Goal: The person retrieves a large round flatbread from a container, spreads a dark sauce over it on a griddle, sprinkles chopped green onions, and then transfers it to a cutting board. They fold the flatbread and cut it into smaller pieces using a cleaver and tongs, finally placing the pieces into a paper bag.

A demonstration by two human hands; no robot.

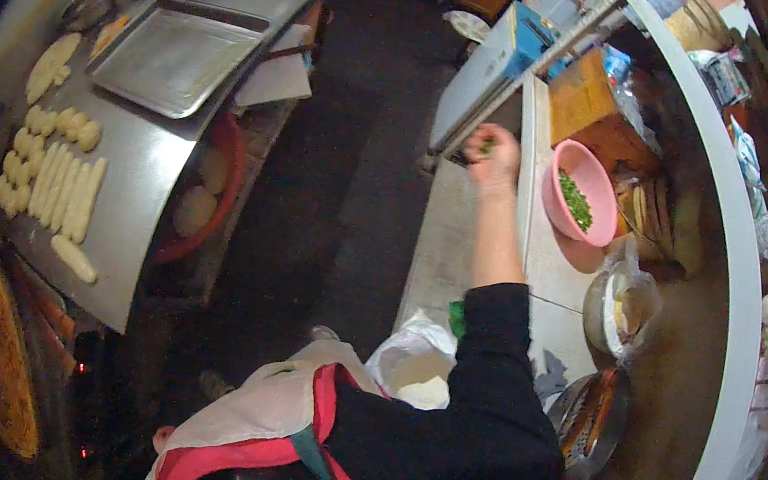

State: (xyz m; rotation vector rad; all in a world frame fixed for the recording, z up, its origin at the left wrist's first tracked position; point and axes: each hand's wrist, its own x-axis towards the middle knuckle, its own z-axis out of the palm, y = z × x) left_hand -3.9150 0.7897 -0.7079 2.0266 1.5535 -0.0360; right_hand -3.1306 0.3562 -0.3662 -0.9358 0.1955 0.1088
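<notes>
My right hand (493, 154) is stretched out in front of me, its fingers curled around a pinch of chopped greens (487, 145). It is beside the white-edged shelf and the light blue cabinet. To the right of the hand, a pink plastic basin (559, 209) sits on the shelf with chopped greens (576, 201) inside. Only a small part of my left hand (162, 437) shows at the edge of my apron (256, 414); its fingers are hidden.
On the left, a steel worktop (131, 204) bears dough strips (66, 188), dough balls (18, 170) and a metal tray (174, 56). Below it is a red tub (234, 182). An open white sack of flour (423, 356) stands near me. A bowl with plastic wrap (602, 315) is at right.
</notes>
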